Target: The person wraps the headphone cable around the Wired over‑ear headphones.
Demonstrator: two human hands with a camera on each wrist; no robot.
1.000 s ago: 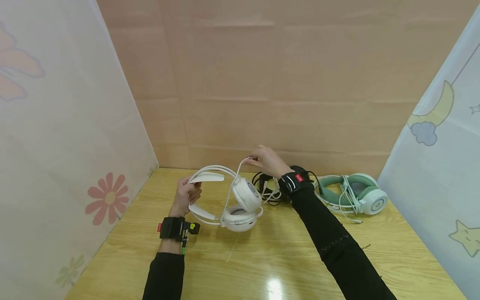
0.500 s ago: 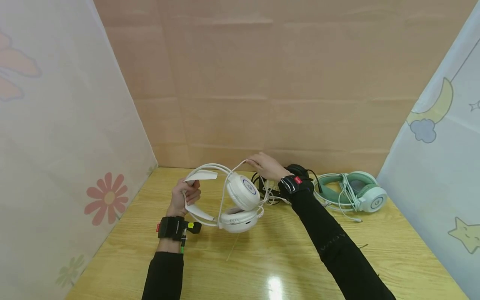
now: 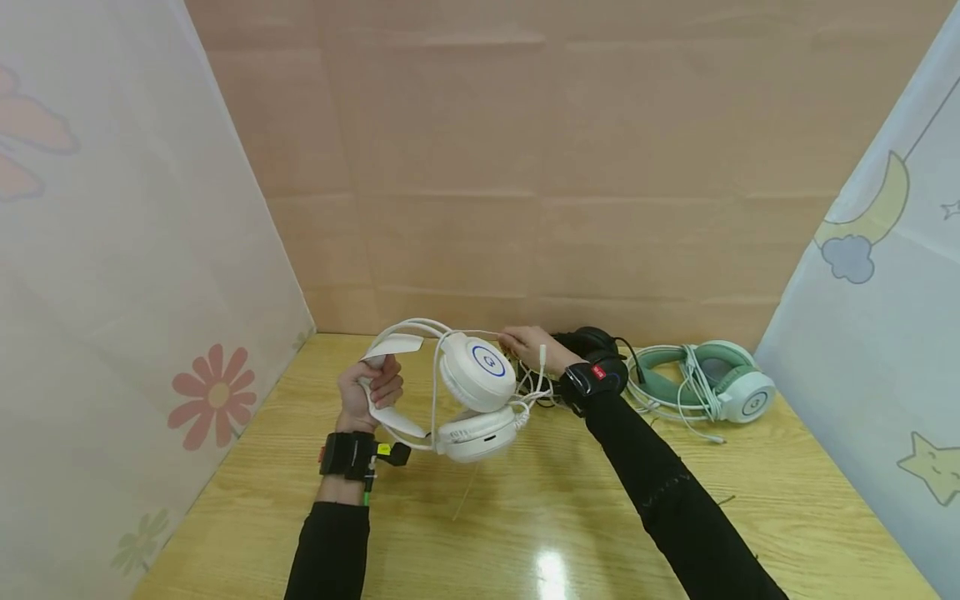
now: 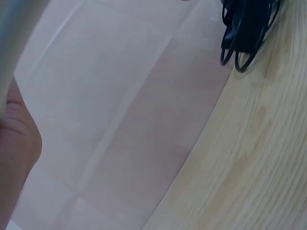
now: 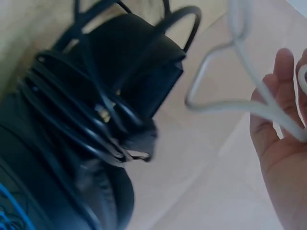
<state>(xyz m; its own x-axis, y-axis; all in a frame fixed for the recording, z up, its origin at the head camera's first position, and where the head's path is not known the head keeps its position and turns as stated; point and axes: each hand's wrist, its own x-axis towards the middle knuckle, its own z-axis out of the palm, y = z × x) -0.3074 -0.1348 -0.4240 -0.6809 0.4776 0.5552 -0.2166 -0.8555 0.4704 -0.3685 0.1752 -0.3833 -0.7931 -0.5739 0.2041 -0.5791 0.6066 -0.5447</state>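
White headphones (image 3: pixel 477 371) are held up over the table, their two ear cups pointing right. My left hand (image 3: pixel 372 387) grips them by the headband, fingers curled round it. In the left wrist view, part of that hand (image 4: pixel 18 139) shows at the left edge. A white cable (image 3: pixel 435 387) passes across the headphones beside the ear cups and stretches to my right hand (image 3: pixel 542 347), which pinches it behind the cups. More loops of the cable (image 5: pixel 225 104) hang by the right hand (image 5: pixel 288 143) in the right wrist view. A white plug end (image 3: pixel 542 357) sticks up before that hand.
Black headphones (image 3: pixel 588 340) with a bundled black cable (image 5: pixel 72 124) lie at the back, partly behind the right wrist. To their right are green and white headphones (image 3: pixel 750 402) with their cable wound up. Brown paper (image 3: pixel 450 167) stands behind the wooden table (image 3: pixel 600 533).
My right hand has come down slightly, drawing the cable from a raised loop to a nearly level line. The white headphones have turned so that the upper cup's logo faces me more.
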